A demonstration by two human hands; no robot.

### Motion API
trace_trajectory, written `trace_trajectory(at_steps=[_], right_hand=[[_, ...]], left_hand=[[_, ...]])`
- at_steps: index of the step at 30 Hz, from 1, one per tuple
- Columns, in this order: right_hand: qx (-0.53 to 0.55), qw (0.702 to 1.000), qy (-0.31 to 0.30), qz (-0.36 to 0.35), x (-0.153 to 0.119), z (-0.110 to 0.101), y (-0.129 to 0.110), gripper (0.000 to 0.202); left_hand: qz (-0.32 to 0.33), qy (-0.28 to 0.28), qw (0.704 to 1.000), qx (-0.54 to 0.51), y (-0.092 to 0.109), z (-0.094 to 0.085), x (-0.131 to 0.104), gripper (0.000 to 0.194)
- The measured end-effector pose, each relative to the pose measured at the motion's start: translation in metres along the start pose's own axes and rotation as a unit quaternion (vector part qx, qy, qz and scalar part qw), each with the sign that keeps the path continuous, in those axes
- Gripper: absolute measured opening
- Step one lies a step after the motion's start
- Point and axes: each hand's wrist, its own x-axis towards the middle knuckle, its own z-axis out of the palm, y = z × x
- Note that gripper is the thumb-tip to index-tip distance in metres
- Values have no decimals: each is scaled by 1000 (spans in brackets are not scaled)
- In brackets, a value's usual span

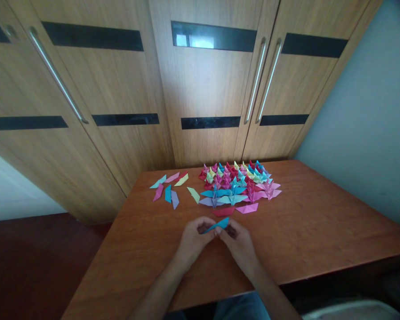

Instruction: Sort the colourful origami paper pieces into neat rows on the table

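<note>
Between my two hands is a folded blue paper piece (222, 223), held just above the table near its middle. My left hand (196, 233) pinches its left end, and my right hand (236, 238) grips the right part with the thumb on the near side. Just beyond my fingers lie a red folded paper piece (224, 212) and a pink folded paper piece (247, 208). Behind these stands a dense group of folded paper cranes (232, 199) in blue, pink, red, yellow and purple.
Several flat folded paper pieces lie at the back left, among them a blue one (168, 194), a purple one (175, 200) and a pale yellow one (194, 194). The brown wooden table (146, 258) meets a wooden wardrobe (206, 84) behind and a pale wall (363, 133) at right.
</note>
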Motion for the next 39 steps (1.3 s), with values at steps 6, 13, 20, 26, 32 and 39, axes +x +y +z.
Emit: trace_trajectory(at_steps=[6, 13, 20, 26, 32, 39], right_hand=[[-31, 999, 8, 0, -8, -13, 3, 28], [5, 1000, 22, 20, -8, -24, 5, 26], [48, 994, 95, 24, 8, -66, 7, 27], [-155, 956, 241, 62, 30, -148, 37, 47], [-529, 797, 233, 175, 37, -179, 48, 47], [-588, 766, 189, 178, 49, -170, 42, 42]], left_hand=[[-54, -59, 996, 46, -6, 1, 0, 25], [-28, -49, 995, 88, -7, 9, -3, 20], [-13, -5, 994, 108, -2, 6, -4, 14], [21, -23, 978, 205, -3, -2, -11, 12], [31, -39, 961, 272, -3, 3, -14, 16], [31, -41, 957, 285, 0, 2, -14, 16]])
